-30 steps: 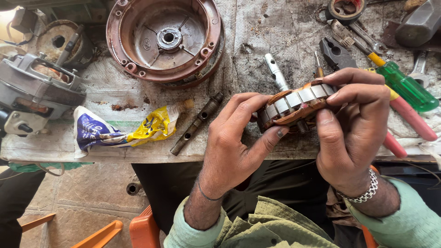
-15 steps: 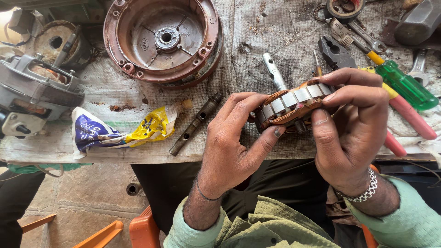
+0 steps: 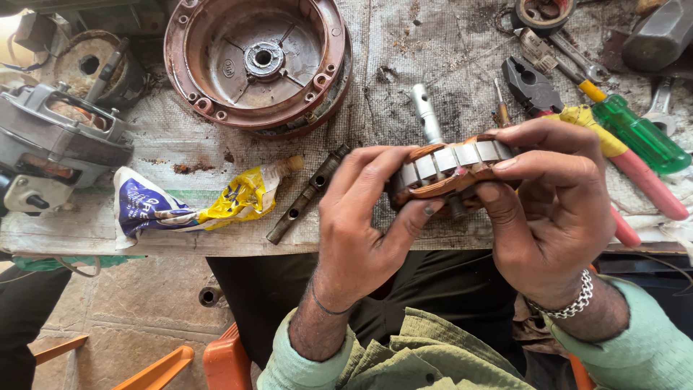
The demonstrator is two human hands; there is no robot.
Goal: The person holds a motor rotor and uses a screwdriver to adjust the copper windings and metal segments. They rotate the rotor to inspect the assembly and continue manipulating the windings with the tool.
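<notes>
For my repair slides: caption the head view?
Both hands grip a copper-wound stator above a cluttered workbench.

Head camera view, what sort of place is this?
Probably a small motor repair workshop: both hands hold a copper-wound stator over a grimy workbench with a rusty rotor drum and screwdrivers.

Upper centre of frame: rust-red flywheel drum [image 3: 256, 61], open face up. Far left: grey motor housing [image 3: 54, 141]. Lower left on the bench: crumpled blue-and-yellow tube [image 3: 188, 206], beside a slim metal bar [image 3: 307, 193]. Upper right: green-handled screwdriver [image 3: 635, 133], pliers [image 3: 530, 85], spanner [image 3: 660, 101].
</notes>
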